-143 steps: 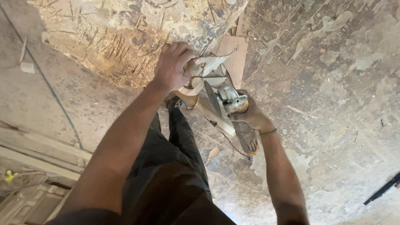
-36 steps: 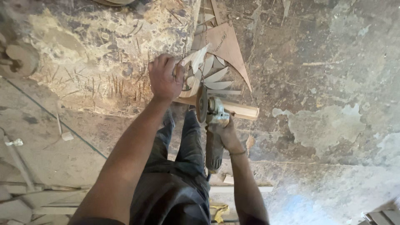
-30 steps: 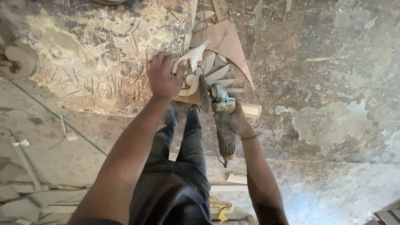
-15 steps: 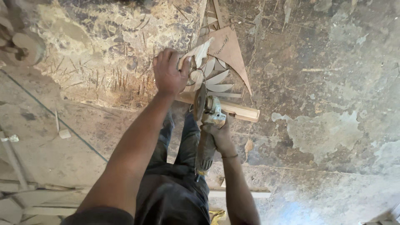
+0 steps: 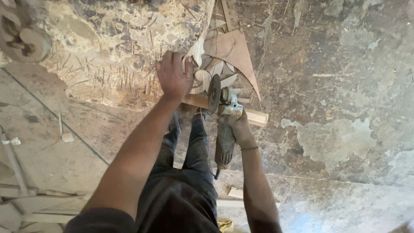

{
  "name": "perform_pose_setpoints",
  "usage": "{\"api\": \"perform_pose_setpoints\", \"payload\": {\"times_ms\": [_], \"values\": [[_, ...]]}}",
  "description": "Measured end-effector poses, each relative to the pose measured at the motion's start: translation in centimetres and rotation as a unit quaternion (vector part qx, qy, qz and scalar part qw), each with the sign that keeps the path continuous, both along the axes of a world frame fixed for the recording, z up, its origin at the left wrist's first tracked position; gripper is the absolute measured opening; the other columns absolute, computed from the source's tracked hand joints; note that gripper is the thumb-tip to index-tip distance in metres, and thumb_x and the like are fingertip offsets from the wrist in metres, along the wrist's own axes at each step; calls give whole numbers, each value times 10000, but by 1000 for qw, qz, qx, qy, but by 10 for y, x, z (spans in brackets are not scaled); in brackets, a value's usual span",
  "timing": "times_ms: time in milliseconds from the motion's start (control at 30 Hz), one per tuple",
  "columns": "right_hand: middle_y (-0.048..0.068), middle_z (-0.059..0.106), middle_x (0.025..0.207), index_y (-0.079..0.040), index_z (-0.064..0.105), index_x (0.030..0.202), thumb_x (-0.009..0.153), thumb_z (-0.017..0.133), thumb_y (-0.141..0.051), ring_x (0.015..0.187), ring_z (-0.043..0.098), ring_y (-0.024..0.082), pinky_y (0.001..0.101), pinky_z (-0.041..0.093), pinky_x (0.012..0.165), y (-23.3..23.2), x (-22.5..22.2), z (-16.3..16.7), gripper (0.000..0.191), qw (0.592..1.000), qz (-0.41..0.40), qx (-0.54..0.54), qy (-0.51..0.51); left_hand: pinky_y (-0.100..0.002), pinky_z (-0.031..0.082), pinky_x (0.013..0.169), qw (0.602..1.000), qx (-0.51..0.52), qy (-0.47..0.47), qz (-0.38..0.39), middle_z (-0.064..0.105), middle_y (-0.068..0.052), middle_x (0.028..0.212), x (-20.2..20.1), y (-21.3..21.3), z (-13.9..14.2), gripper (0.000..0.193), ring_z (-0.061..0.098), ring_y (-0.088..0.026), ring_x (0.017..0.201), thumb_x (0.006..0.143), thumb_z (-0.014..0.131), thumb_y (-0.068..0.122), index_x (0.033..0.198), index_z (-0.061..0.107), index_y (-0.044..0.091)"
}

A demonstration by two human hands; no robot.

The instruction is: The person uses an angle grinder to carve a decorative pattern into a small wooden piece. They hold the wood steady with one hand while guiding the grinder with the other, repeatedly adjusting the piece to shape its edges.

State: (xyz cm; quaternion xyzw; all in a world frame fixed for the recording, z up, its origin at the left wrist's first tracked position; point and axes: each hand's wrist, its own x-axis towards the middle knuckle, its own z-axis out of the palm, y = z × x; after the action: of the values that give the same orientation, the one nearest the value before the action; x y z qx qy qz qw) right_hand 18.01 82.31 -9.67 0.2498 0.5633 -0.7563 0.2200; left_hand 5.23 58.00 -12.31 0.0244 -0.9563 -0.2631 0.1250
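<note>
My left hand [image 5: 173,76] grips a pale carved wooden piece [image 5: 199,64] with leaf-like curves, held over the stained floor. My right hand [image 5: 238,126] is closed around the body of a grey angle grinder [image 5: 225,129]. Its dark round disc [image 5: 214,93] stands on edge right beside the carved piece, just to the right of my left hand. A pale wooden batten [image 5: 254,116] lies under the grinder head, across the floor. My dark trousers [image 5: 181,172] and feet show below the hands.
A brown triangular cut-out board [image 5: 235,54] lies beyond the carving. Wooden offcuts [image 5: 235,193] lie near my legs. Pale strips and frames [image 5: 26,190] fill the lower left. A round wooden object [image 5: 26,41] sits at the upper left. The concrete floor [image 5: 336,138] is patchy and scratched.
My view has shifted over the floor. The grinder has swung from angled out at my right side to upright under the carving, with its disc now close to the carved piece. My left hand keeps its grip.
</note>
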Motion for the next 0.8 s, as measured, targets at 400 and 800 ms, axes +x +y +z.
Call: {"api": "perform_pose_setpoints", "payload": {"times_ms": [400, 800], "values": [[73, 693, 1085, -14, 485, 1398, 783, 744, 66, 938, 691, 175, 329, 603, 815, -27, 8, -5, 672, 999, -6, 14, 43, -423, 366, 875, 998, 55, 31, 0, 579, -101, 1080, -9, -5, 6, 263, 587, -261, 1044, 968, 645, 223, 1199, 643, 99], [116, 669, 1116, 28, 456, 1421, 841, 756, 40, 935, 681, 193, 347, 605, 816, -14, 15, -21, 653, 999, -2, -32, 24, -409, 372, 866, 997, 61, 41, -3, 597, -84, 1066, -12, -7, -2, 242, 601, -240, 1012, 981, 639, 232, 1186, 655, 105]]}}
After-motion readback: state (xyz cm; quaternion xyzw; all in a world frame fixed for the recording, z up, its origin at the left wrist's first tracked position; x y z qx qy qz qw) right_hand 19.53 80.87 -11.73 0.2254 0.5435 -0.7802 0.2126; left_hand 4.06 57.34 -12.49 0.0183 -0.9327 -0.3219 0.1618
